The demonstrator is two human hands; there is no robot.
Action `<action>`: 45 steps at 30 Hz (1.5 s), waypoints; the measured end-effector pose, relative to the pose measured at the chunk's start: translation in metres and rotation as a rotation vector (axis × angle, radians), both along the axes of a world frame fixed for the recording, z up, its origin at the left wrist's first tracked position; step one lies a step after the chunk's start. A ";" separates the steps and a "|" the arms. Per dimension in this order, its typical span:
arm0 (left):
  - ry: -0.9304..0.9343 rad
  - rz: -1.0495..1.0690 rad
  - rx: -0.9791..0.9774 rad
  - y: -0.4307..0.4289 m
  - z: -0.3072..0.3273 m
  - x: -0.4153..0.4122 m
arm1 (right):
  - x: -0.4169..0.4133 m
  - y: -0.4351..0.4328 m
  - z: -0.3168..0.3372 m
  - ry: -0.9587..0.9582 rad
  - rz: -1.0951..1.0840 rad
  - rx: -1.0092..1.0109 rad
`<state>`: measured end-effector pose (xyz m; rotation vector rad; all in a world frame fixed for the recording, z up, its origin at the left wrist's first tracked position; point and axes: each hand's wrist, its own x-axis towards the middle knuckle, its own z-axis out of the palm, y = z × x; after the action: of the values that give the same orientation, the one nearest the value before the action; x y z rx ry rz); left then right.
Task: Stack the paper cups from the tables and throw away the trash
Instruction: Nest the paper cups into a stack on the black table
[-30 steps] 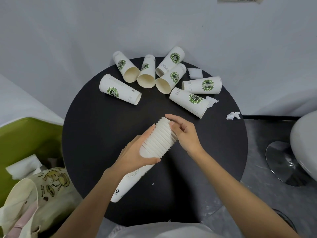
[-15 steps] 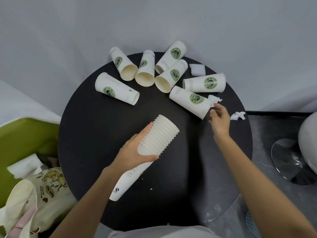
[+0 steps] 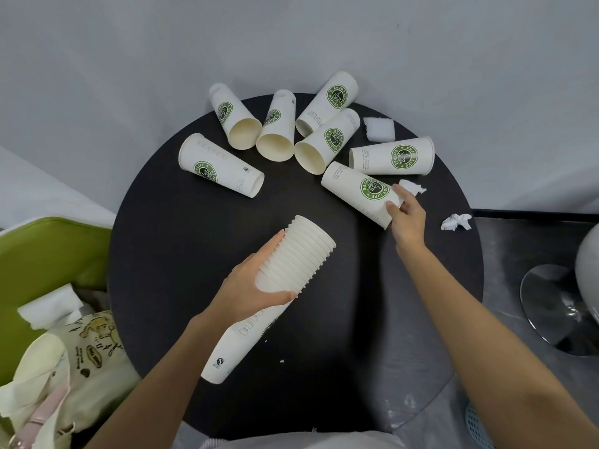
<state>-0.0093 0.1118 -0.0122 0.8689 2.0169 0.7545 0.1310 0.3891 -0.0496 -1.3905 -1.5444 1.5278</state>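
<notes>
My left hand (image 3: 249,286) grips a tall stack of nested white paper cups (image 3: 298,257), held tilted over the round black table (image 3: 181,254) with the open end pointing up and right. My right hand (image 3: 405,215) closes around the rim of a lying cup with a green logo (image 3: 356,189) at the right of the table. Several more logo cups lie on their sides along the far edge, one at the left (image 3: 220,165) and one at the right (image 3: 392,156). Crumpled tissue (image 3: 413,187) lies just behind my right hand.
Another crumpled tissue (image 3: 456,221) sits near the table's right edge, and a white foam square (image 3: 379,128) lies at the back. A green bin (image 3: 42,254) with a printed cloth bag (image 3: 81,361) stands at the left. A chrome stool base (image 3: 557,309) is at the right.
My right hand left the stack's rim, swung right and took hold of the nearest lying cup. My left hand kept the stack almost still.
</notes>
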 end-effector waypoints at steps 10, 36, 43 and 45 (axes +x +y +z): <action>0.003 -0.018 0.018 0.000 0.004 0.004 | 0.023 -0.013 0.016 0.116 -0.052 0.020; -0.002 -0.007 0.068 -0.049 0.021 0.013 | -0.001 -0.078 0.075 0.118 0.382 0.201; -0.009 0.004 0.098 -0.051 0.025 0.014 | -0.010 -0.112 0.076 0.117 0.568 0.179; -0.013 0.007 0.103 -0.051 0.026 0.014 | -0.012 -0.122 0.072 0.083 0.645 0.188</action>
<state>0.0044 0.0613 0.0136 0.9139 1.9852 0.8725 0.1195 0.2668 0.0226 -0.7402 -2.1446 1.6998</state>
